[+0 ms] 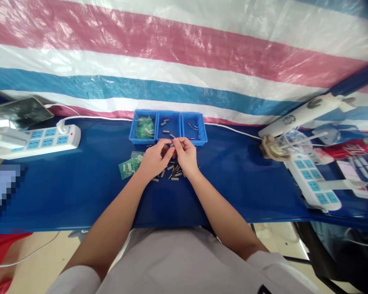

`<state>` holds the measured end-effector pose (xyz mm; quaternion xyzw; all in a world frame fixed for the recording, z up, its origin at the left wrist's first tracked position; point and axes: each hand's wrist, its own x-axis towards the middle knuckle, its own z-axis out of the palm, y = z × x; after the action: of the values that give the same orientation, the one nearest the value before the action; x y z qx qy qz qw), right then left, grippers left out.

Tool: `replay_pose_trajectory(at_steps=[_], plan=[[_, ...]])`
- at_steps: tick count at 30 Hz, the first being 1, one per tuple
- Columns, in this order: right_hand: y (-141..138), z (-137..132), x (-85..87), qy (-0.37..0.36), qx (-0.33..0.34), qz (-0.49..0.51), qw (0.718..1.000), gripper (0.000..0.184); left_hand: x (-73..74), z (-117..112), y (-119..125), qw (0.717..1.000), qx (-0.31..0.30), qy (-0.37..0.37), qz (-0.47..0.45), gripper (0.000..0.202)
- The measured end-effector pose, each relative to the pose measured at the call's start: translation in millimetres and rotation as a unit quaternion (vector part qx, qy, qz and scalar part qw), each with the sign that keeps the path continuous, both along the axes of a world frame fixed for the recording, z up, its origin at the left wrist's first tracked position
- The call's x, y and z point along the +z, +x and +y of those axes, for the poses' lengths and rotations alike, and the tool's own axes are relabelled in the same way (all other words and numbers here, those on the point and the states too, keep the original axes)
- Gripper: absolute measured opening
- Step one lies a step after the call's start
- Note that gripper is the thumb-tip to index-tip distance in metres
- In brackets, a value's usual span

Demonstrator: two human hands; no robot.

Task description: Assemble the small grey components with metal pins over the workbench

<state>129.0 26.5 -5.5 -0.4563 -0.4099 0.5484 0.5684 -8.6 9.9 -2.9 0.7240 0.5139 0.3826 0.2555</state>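
My left hand (155,158) and my right hand (187,156) meet over the blue table, fingers pinched together. Between their fingertips shows part of a small grey metal cylinder (171,145); the rest is hidden by the fingers. Below them lies a loose pile of small metal cylinders and thin dark pins (175,172). By my left wrist is a green-tinted clear bag (127,168) with small pieces in it. Just beyond my hands stand three joined blue bins: the left bin (131,132) holds green bags, the middle bin (168,116) several cylinders, the right bin (202,134) thin pins.
At the left are a white power strip (75,136) and a dark tablet-like screen (21,112). To the right stand a white tube (297,116), another power strip (311,183) and a red can (349,149). A striped plastic sheet (171,65) hangs behind the table.
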Motion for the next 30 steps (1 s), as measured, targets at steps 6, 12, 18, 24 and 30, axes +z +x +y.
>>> replay_pose_trajectory(at_steps=[6, 12, 18, 24, 30], plan=[[0.6, -0.2, -1.2, 0.012, 0.018, -0.024, 0.999, 0.044, -2.9, 1.5, -0.3, 1.0, 0.011, 0.007, 0.024, 0.024], [1.6, -1.3, -4.0, 0.03, 0.049, -0.03, 0.998, 0.04, -0.9, 2.5, -1.2, 0.996, 0.05, 0.022, 0.07, 0.03], [1.2, -1.1, -6.7, 0.033, 0.087, -0.034, 0.995, 0.04, -0.4, 2.0, -3.2, 0.995, 0.086, 0.029, 0.045, 0.044], [1.8, -0.4, -7.0, 0.02, 0.097, -0.025, 0.995, 0.038, 1.8, 1.3, -3.5, 0.996, 0.086, 0.036, 0.006, 0.038], [5.3, 2.1, -6.6, 0.03, 0.072, -0.022, 0.997, 0.038, 1.9, -1.1, 1.9, 0.998, 0.049, 0.038, -0.011, 0.026]])
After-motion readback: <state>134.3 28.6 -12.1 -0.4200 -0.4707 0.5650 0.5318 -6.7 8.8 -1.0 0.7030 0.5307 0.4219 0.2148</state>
